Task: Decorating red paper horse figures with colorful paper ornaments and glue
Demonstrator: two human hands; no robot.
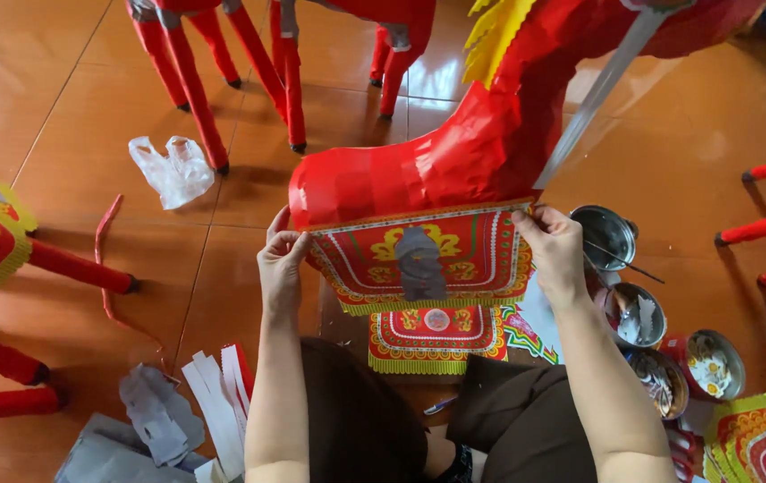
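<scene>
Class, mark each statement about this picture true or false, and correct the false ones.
1. Both hands hold the patterned paper panel against the red paper figure. True.
2. The left hand holds scissors. False: it grips the panel's left edge.
3. Round tins sit on the floor by the person's right arm. True.
4. The floor is green carpet. False: it is glossy orange-brown tile.
5. The right hand rests on a tin. False: it grips the panel's right edge.
</scene>
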